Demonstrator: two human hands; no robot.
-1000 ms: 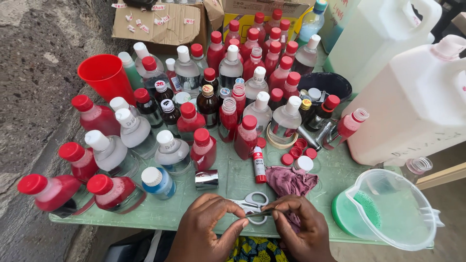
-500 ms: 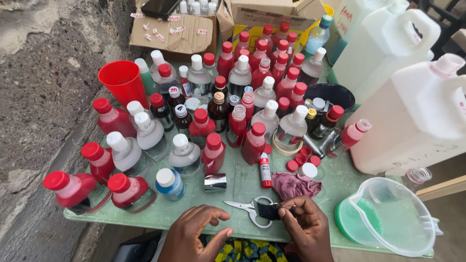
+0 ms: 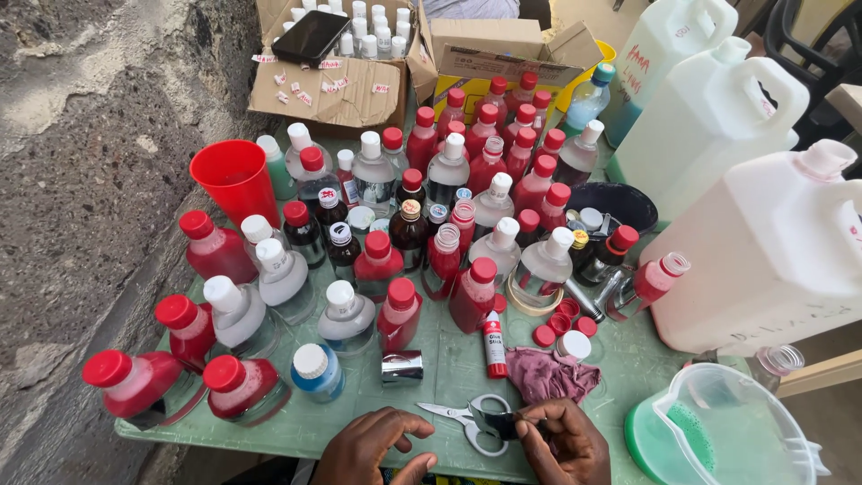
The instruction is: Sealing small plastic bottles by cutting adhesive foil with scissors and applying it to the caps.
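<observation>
My right hand (image 3: 564,442) is at the table's near edge, its fingertips pinched on a small black piece (image 3: 499,422) that lies against the handles of grey scissors (image 3: 465,418). The scissors lie flat on the green table (image 3: 449,377), blades pointing left. My left hand (image 3: 370,446) rests on the table left of the scissors, fingers spread and empty, just short of the blade tips. A crumpled mauve cloth (image 3: 549,373) and a red-and-white glue stick (image 3: 494,346) lie just beyond the scissors.
Several red and clear bottles with red or white caps crowd the table. A red cup (image 3: 235,180) stands at the left, white jerrycans (image 3: 772,242) at the right, a clear jug (image 3: 732,431) front right. Cardboard boxes (image 3: 332,90) and a black phone (image 3: 310,36) sit behind.
My left hand has drawn away from the scissors to the left and now rests empty. My right hand stays at the scissors' handles with the black piece.
</observation>
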